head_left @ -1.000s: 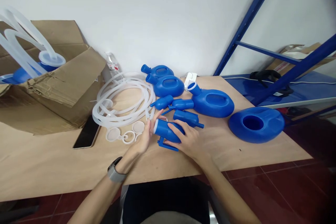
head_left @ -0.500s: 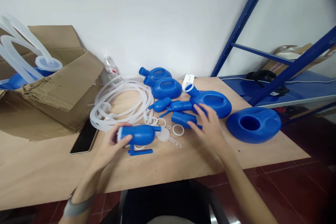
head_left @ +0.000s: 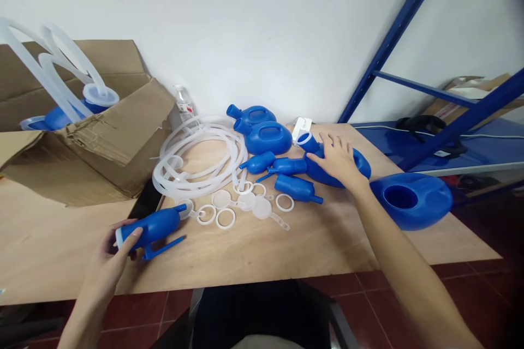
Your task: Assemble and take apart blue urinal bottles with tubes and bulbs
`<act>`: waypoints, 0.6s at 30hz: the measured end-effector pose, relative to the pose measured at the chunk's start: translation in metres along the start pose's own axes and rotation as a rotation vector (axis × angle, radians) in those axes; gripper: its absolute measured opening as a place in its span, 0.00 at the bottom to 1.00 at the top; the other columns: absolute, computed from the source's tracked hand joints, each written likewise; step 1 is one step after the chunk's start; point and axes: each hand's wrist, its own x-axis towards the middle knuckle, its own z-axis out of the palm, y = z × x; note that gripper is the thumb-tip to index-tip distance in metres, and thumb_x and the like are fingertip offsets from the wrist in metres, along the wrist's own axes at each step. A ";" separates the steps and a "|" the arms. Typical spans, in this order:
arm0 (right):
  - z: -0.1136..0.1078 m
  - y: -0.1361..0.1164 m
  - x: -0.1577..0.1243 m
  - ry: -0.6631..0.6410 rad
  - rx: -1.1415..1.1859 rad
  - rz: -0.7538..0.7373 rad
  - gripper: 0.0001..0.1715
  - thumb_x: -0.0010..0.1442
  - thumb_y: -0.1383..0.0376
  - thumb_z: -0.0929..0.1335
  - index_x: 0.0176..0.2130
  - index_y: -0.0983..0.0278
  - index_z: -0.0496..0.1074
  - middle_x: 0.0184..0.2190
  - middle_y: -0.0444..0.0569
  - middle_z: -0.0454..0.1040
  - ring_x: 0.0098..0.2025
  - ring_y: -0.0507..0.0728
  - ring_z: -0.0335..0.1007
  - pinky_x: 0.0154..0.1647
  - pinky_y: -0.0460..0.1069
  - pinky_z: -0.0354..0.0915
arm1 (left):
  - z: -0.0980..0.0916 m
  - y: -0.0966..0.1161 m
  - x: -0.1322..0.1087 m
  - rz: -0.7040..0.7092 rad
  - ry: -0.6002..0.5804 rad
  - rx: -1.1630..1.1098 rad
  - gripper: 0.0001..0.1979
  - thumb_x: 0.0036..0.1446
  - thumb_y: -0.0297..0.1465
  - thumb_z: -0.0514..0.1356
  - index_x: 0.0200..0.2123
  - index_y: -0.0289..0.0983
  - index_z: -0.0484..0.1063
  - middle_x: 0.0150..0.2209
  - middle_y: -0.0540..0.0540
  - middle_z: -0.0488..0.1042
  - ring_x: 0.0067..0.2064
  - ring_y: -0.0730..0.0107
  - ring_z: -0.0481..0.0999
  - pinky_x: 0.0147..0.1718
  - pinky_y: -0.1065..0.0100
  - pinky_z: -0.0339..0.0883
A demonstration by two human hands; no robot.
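Observation:
My left hand [head_left: 117, 248] is wrapped round a blue plastic cup-like spout piece [head_left: 158, 227] at the table's left front. A white ring sits on its wide end, and a thin blue arm sticks out alongside. My right hand [head_left: 339, 161] reaches over a blue jug-like bottle [head_left: 362, 163] with a handle opening and a white-ringed neck [head_left: 305, 140]. Its fingers are spread across the bottle's upper side; whether they press on it I cannot tell. Nearby lie more blue spout pieces [head_left: 297, 188], white rings [head_left: 225, 218] and translucent caps with straps [head_left: 262, 208].
Coiled clear tubing [head_left: 164, 174] lies beside an open cardboard box [head_left: 102, 142] holding tubes and blue parts. Two blue bottles [head_left: 268, 138] stand by the wall, near a water bottle [head_left: 184, 103]. Another blue bottle [head_left: 429, 202] lies at right, near a blue metal rack [head_left: 393, 38].
My left hand has carried the blue spout piece left, away from the rings and caps. My right hand has moved from the loose spout pieces up over the bottle with the ringed neck.

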 end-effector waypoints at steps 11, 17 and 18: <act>0.003 -0.022 0.008 0.074 0.175 -0.036 0.41 0.69 0.50 0.62 0.71 0.70 0.57 0.66 0.69 0.66 0.70 0.76 0.57 0.70 0.80 0.40 | 0.004 -0.023 0.007 0.121 -0.024 0.154 0.33 0.40 0.55 0.70 0.45 0.41 0.74 0.43 0.45 0.78 0.44 0.48 0.78 0.39 0.59 0.76; -0.082 -0.080 -0.062 0.299 0.677 -0.382 0.30 0.71 0.47 0.59 0.65 0.54 0.66 0.58 0.55 0.75 0.61 0.69 0.72 0.62 0.69 0.69 | 0.001 -0.027 0.012 0.129 0.015 0.276 0.30 0.47 0.58 0.66 0.43 0.39 0.75 0.40 0.45 0.80 0.45 0.46 0.80 0.44 0.55 0.75; -0.096 -0.088 -0.088 0.266 0.650 -0.408 0.30 0.72 0.46 0.55 0.65 0.51 0.67 0.55 0.55 0.77 0.59 0.70 0.74 0.59 0.71 0.71 | 0.000 -0.027 0.013 0.132 0.024 0.288 0.30 0.48 0.57 0.65 0.42 0.39 0.75 0.39 0.45 0.80 0.45 0.46 0.80 0.45 0.55 0.75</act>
